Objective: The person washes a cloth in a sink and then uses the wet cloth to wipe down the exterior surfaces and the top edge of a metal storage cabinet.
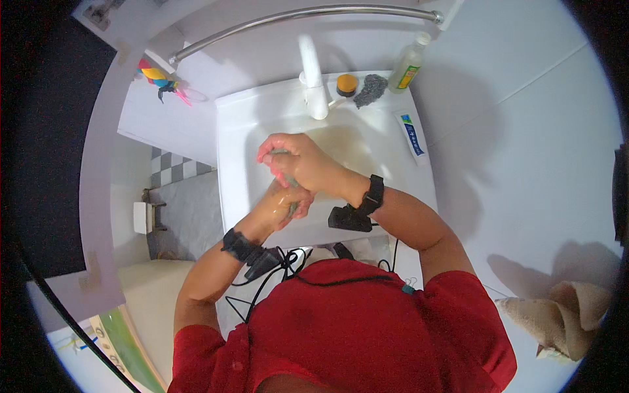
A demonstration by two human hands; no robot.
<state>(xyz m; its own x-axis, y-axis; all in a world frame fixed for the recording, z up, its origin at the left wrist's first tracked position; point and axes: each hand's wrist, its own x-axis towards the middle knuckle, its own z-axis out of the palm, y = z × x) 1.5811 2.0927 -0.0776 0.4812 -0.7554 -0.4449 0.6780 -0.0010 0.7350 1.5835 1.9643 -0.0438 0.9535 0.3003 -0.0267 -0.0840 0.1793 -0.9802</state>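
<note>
Right hand (298, 160) is closed around a small pale-green object (293, 190), pressed into the cupped left hand (280, 206) over the sink (236, 164). Keep both hands under the faucet (313, 78), rub evenly.

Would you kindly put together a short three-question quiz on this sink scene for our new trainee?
1. True or false: the right hand is above the left hand, both over the white sink.
2. Which item lies on the sink's right rim? A) toothpaste tube B) a comb C) a razor
3. Fill in: behind the faucet sit an orange-capped jar, a grey scouring pad and a clear ______.

Key: 1 true; 2 A; 3 bottle.
</note>
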